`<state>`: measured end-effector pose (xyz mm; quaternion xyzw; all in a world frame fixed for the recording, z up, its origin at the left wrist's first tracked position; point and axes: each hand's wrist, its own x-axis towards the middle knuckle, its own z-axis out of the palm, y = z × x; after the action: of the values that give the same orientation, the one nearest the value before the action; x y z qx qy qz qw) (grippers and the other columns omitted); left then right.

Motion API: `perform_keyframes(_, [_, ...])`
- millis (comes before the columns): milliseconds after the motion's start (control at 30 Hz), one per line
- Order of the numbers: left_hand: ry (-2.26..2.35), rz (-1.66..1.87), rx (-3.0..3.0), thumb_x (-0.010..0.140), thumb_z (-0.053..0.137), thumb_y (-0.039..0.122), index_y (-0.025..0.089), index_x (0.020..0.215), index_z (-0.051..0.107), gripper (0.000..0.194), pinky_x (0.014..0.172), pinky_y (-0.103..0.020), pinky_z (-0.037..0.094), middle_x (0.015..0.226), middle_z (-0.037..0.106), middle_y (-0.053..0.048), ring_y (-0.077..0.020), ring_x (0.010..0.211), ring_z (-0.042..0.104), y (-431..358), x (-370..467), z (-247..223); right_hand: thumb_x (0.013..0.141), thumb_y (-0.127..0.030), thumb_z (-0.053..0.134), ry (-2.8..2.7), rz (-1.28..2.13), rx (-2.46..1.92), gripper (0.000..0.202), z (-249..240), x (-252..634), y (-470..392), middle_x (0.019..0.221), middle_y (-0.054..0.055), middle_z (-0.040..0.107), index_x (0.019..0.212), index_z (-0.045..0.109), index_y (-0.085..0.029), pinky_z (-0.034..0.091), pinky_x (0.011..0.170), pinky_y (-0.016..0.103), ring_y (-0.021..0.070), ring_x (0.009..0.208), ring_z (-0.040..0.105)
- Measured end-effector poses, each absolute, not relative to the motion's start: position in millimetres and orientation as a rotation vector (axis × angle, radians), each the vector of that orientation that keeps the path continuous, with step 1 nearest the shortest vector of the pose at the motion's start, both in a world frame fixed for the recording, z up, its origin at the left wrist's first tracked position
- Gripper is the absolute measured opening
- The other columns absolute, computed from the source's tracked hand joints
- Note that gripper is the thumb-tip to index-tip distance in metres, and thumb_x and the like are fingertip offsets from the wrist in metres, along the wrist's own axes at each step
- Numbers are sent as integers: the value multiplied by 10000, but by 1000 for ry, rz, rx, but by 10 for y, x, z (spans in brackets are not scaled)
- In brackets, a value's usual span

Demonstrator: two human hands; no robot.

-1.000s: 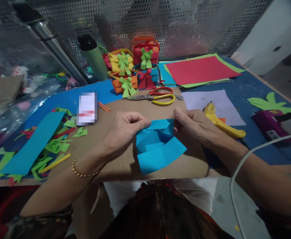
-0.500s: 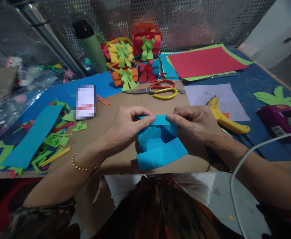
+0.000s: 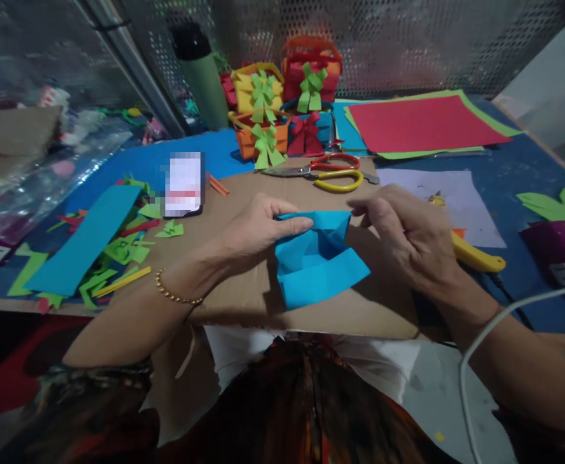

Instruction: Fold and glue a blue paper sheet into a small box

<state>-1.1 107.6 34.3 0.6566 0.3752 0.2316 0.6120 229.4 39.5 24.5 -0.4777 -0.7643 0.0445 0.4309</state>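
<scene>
A folded blue paper box (image 3: 321, 278) with an open top tilts above the cardboard sheet. My left hand (image 3: 267, 225) pinches its upper left edge, the thumb lying on the folded rim. Just right of the box's top right corner is my right hand (image 3: 401, 235), its fingers curled and the thumb near the index finger. A small gap shows between its fingertips and the paper, and I cannot make out anything held in it. Behind this hand lies a yellow glue gun (image 3: 478, 254), partly covered by it.
Scissors (image 3: 314, 173) lie beyond the box, before small paper baskets (image 3: 261, 135). Coloured sheets (image 3: 427, 122) are at the back right. At left are a blue strip (image 3: 86, 235), green scraps (image 3: 120, 248) and a blurred phone (image 3: 184, 183). A white cable (image 3: 470, 341) crosses near my right forearm.
My right hand has let go of the box's top right edge and moved right, now partly over the glue gun. My left hand keeps its pinch. The whole view has shifted slightly.
</scene>
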Motion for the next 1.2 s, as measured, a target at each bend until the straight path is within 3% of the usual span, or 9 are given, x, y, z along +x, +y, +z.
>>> perform_keyframes(133, [990, 392, 1579, 802, 761, 331, 141, 609, 631, 300, 496, -227, 314, 553, 496, 42, -68, 495, 405, 1270, -77, 328, 1008, -176, 560, -2096, -233, -925, 164, 292, 2257, 327, 951, 99, 721, 1118, 679, -203, 488, 732, 372, 225, 862, 661])
perform_keyframes(233, [1019, 323, 1753, 806, 754, 316, 134, 707, 705, 212, 546, -238, 372, 611, 577, 23, -90, 554, 476, 1376, -90, 279, 1014, -319, 609, -2333, -244, -752, 202, 265, 2145, 271, 970, 90, 739, 1158, 658, -186, 461, 749, 385, 226, 864, 647])
perform_keyframes(300, [1014, 328, 1936, 813, 740, 301, 137, 866, 757, 173, 641, -261, 445, 762, 684, -17, -135, 695, 584, 1405, -83, 235, 1008, -394, 627, -2384, -299, -782, 273, 214, 2059, 247, 972, 90, 746, 1163, 654, -171, 427, 755, 391, 230, 874, 642])
perform_keyframes(367, [997, 318, 2118, 848, 714, 309, 142, 1053, 760, 268, 793, -311, 503, 979, 739, -67, -191, 894, 651, 1404, -88, 206, 1003, -332, 641, -2377, -350, -814, 206, 159, 1995, 240, 908, 73, 740, 1117, 660, -161, 398, 759, 391, 220, 847, 624])
perform_keyframes(500, [918, 360, 2468, 954, 611, 273, 168, 1350, 660, 413, 1046, -389, 465, 1292, 644, -135, -242, 1203, 598, 1337, -196, 296, 1002, -218, 625, -2371, -388, -812, 94, 111, 1982, 252, 913, 60, 747, 1071, 664, -170, 367, 758, 393, 214, 842, 597])
perform_keyframes(567, [786, 378, 2588, 992, 523, 207, 206, 1344, 676, 385, 1057, -360, 453, 1305, 606, -118, -216, 1211, 576, 1283, -281, 416, 998, -215, 629, -2384, -410, -812, 113, 123, 2002, 248, 939, 71, 754, 1089, 667, -161, 363, 760, 397, 219, 853, 592])
perform_keyframes(733, [623, 118, 2636, 928, 481, 73, 258, 1249, 752, 459, 928, -283, 464, 1039, 606, -52, -163, 974, 590, 1194, -429, 656, 1003, -196, 607, -2392, -459, -843, 96, 170, 1987, 205, 909, 71, 747, 1058, 677, -160, 362, 761, 395, 212, 840, 586])
perform_keyframes(1033, [562, 192, 2440, 828, 547, 122, 196, 1108, 776, 370, 784, -252, 467, 985, 706, -42, -161, 875, 618, 1242, -490, 472, 1002, -272, 624, -2408, -495, -867, 187, 240, 1911, 206, 811, 76, 722, 1094, 664, -114, 385, 746, 395, 216, 769, 579])
perform_keyframes(1200, [564, 252, 2411, 804, 559, 87, 206, 1024, 794, 343, 721, -243, 438, 926, 722, -30, -142, 780, 613, 1125, -508, 507, 993, -243, 637, -2492, -621, -910, 267, 283, 1841, 185, 771, 33, 705, 1243, 650, -149, 369, 748, 401, 208, 730, 568])
